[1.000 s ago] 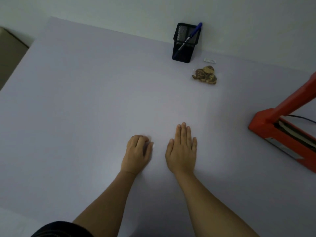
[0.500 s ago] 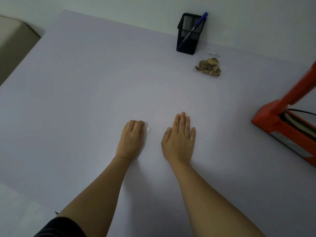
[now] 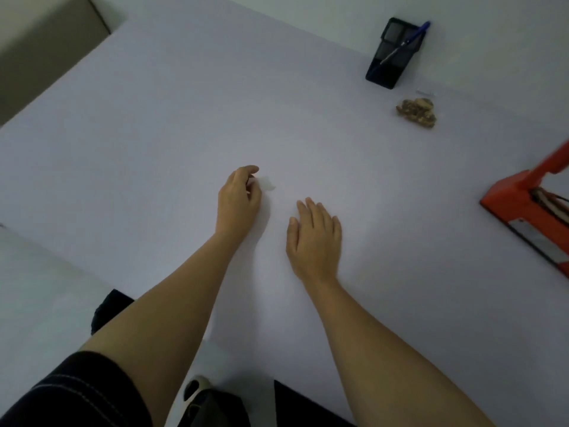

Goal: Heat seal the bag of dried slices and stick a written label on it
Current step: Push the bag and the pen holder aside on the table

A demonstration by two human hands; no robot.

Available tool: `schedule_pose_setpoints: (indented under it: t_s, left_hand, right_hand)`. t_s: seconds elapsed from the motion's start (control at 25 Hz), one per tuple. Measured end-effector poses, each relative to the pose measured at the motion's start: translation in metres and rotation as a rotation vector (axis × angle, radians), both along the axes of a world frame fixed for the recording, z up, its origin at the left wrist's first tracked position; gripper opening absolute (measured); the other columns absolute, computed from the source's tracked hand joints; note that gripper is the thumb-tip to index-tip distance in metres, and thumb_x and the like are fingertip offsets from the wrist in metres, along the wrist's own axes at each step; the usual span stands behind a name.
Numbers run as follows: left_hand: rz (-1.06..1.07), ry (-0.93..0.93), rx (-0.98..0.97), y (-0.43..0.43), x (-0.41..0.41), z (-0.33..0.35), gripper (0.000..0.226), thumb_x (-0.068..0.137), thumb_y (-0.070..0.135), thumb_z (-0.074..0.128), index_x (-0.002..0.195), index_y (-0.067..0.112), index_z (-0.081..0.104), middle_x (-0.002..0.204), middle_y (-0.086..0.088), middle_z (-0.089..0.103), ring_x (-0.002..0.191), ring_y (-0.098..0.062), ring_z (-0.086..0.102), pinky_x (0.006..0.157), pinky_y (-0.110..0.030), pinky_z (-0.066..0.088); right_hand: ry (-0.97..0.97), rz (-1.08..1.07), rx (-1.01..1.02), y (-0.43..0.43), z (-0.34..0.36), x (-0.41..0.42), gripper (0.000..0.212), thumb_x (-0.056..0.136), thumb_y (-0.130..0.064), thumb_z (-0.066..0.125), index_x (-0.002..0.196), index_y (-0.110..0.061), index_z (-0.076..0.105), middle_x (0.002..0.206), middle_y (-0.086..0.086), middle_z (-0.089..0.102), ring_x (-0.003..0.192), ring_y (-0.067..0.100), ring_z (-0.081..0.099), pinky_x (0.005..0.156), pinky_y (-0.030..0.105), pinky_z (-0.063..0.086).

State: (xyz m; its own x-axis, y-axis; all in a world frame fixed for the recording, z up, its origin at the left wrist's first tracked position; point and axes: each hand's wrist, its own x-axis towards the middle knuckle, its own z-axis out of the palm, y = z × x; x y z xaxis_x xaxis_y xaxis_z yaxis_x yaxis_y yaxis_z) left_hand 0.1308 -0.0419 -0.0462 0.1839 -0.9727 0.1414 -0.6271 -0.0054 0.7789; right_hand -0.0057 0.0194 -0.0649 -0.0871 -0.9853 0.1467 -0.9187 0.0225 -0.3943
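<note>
On the near middle of the table (image 3: 154,149), the left hand (image 3: 238,198) has its fingers curled and seems to pinch a small white piece (image 3: 267,184); what this piece is, I cannot tell. Just right of it, the right hand (image 3: 314,238) lies flat with straight fingers and holds nothing. Far right, the dried slices (image 3: 416,113) lie near the pen holder (image 3: 392,53), well apart from the red sealer (image 3: 520,204). I judge that sealing and labelling are both not yet done.

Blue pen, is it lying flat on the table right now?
No, the blue pen stands tilted inside the black mesh holder.
</note>
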Motion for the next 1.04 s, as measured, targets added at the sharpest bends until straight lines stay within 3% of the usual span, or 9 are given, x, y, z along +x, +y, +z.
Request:
schedule_pose_setpoints:
  t_s: [0.16,0.36,0.48,0.56,0.68,0.8,0.96,1.04]
  left_hand:
    - [0.136,-0.020,0.015,0.033,0.106,0.017,0.023,0.092,0.009,0.047,0.109,0.007,0.064,0.101,-0.009,0.064,0.083,-0.013,0.055,0.077,-0.017,0.039]
    - [0.370,0.080,0.052,0.111,0.256,0.039,0.015,0.093,0.018,0.051,0.096,0.009,0.062,0.079,-0.001,0.061,0.064,-0.011,0.050,0.056,-0.006,0.037]
    - [0.545,0.128,0.040,0.152,0.320,0.033,0.016,0.093,0.022,0.051,0.093,0.011,0.062,0.082,0.000,0.060,0.074,-0.013,0.053,0.064,-0.013,0.039]
    - [0.675,0.142,0.048,0.182,0.353,0.015,0.015,0.093,0.020,0.050,0.093,0.010,0.061,0.089,-0.004,0.060,0.079,-0.015,0.054,0.068,-0.021,0.041]
    - [0.769,0.155,0.192,0.226,0.381,-0.035,0.013,0.092,0.018,0.052,0.093,0.009,0.062,0.096,-0.006,0.056,0.084,-0.019,0.056,0.072,-0.022,0.041]
    - [0.734,0.194,0.425,0.260,0.387,-0.098,0.015,0.089,0.012,0.051,0.092,0.012,0.065,0.095,-0.003,0.054,0.088,-0.022,0.058,0.078,-0.027,0.042]
    - [0.688,0.261,0.596,0.280,0.386,-0.200,0.019,0.086,0.007,0.052,0.096,0.016,0.067,0.084,0.002,0.059,0.082,-0.018,0.058,0.071,-0.025,0.045]
    - [0.679,0.242,0.657,0.285,0.382,-0.255,0.020,0.088,0.007,0.053,0.103,0.013,0.064,0.078,0.003,0.058,0.077,-0.016,0.056,0.068,-0.021,0.043]
  right_hand:
    - [-0.074,0.088,-0.006,0.023,0.016,0.100,0.048,0.093,-0.033,0.029,0.128,-0.011,0.053,0.134,0.008,0.055,0.127,0.026,0.047,0.106,0.047,0.032]
    - [-0.187,0.277,0.031,0.073,0.037,0.247,0.049,0.092,-0.033,0.029,0.128,-0.007,0.051,0.133,0.011,0.054,0.125,0.027,0.047,0.106,0.043,0.034]
    - [-0.252,0.518,-0.009,0.096,0.035,0.313,0.039,0.092,-0.026,0.037,0.118,-0.004,0.056,0.120,0.011,0.060,0.111,0.026,0.055,0.097,0.038,0.042]
    - [-0.237,0.734,0.001,0.113,0.020,0.344,0.033,0.091,-0.023,0.041,0.114,-0.006,0.057,0.114,0.009,0.062,0.105,0.022,0.054,0.093,0.033,0.041]
    - [-0.183,0.919,0.107,0.127,-0.023,0.366,0.031,0.091,-0.023,0.040,0.112,-0.009,0.059,0.111,0.007,0.063,0.100,0.022,0.056,0.092,0.031,0.041]
    - [-0.106,0.846,0.283,0.124,-0.082,0.366,0.034,0.091,-0.023,0.041,0.117,-0.008,0.056,0.114,0.009,0.060,0.102,0.024,0.055,0.092,0.037,0.046]
    - [0.151,0.631,0.572,0.104,-0.187,0.353,0.043,0.090,-0.019,0.048,0.131,-0.008,0.041,0.129,0.011,0.045,0.116,0.027,0.043,0.094,0.034,0.039]
    - [0.192,0.584,0.651,0.100,-0.236,0.352,0.043,0.091,-0.019,0.048,0.132,-0.008,0.037,0.132,0.012,0.042,0.117,0.027,0.042,0.092,0.033,0.040]
